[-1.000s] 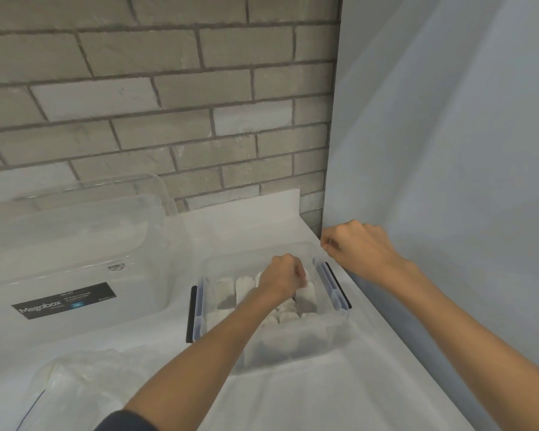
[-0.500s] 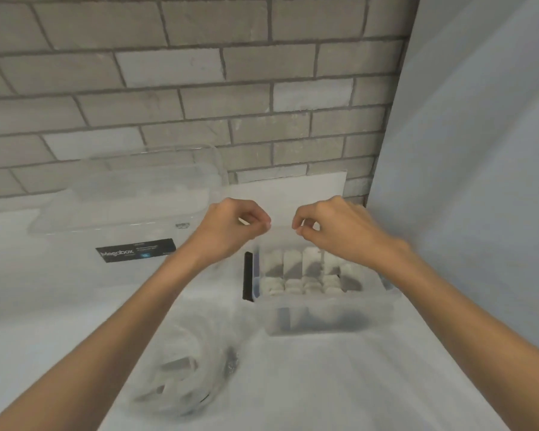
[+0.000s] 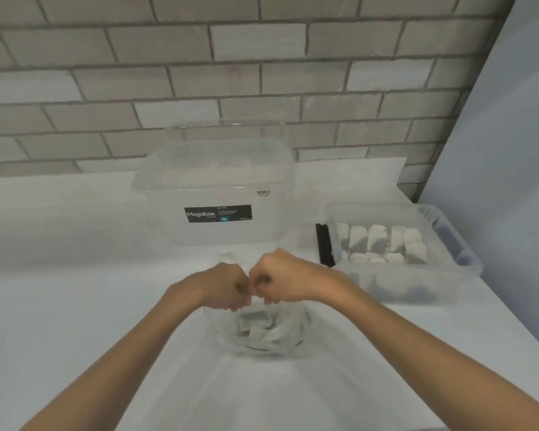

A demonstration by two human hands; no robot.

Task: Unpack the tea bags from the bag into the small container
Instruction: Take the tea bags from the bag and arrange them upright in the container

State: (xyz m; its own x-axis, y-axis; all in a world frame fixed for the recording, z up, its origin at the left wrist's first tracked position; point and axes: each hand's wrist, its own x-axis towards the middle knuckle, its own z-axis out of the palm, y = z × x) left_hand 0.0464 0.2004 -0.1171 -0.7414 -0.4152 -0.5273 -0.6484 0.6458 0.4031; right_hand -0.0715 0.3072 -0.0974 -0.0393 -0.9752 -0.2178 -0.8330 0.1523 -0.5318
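Megabox tub (image 3: 212,188) behind bag (image 3: 262,334)

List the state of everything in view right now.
left hand, fingers curled, pinching the plastic bag at its mouth.
right hand, curled, pinching the same mouth.
plastic bag, mouth up, a few tea bags inside.
small container, lid off, partly filled with tea bags.
large container, upright by the brick wall, looks empty.

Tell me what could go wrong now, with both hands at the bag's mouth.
The left hand and right hand pinch the clear bag close together; a hard pull could tear it and scatter its tea bags. The container stands apart to the right, so carried tea bags could drop on the table.
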